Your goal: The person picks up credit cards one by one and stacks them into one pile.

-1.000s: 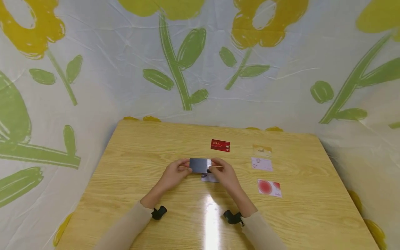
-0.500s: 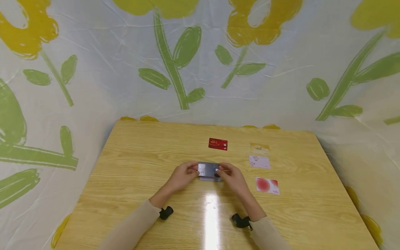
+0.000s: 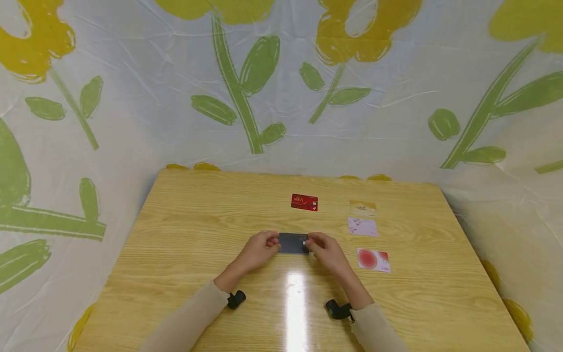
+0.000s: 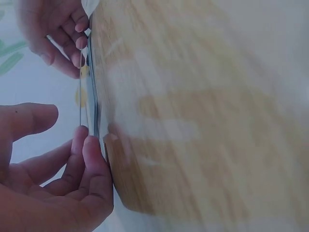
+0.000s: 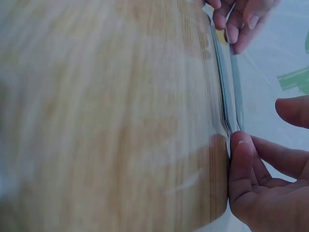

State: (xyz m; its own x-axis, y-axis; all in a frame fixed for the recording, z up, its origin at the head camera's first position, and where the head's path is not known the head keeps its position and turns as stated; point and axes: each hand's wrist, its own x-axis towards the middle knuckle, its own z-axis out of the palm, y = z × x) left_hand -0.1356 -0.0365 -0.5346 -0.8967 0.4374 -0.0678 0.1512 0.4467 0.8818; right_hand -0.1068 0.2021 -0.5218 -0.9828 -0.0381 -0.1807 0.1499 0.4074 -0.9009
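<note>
A dark grey-blue card [image 3: 291,243] with "VIP" lettering lies flat between my two hands near the middle of the wooden table. My left hand [image 3: 258,251] holds its left short end, and my right hand [image 3: 327,250] holds the right end. Seen edge-on in the left wrist view, the card [image 4: 80,101] is a thin line close above the table. Right below it run the edges of one or more other cards [image 4: 95,104]; from the head these are covered. Fingertips [image 5: 241,140] of the right hand meet the card's end in the right wrist view.
A red VIP card [image 3: 304,202] lies beyond the hands. To the right, a gold card [image 3: 362,208], a pale lilac card [image 3: 362,227] and a white card with a red circle [image 3: 373,259] form a rough column. A flower-printed cloth [image 3: 176,63] hangs behind the wooden table [image 3: 198,210].
Both hands have brought the dark card right and lower, over the pale card that showed beneath it, which is now covered. The head view has shifted slightly.
</note>
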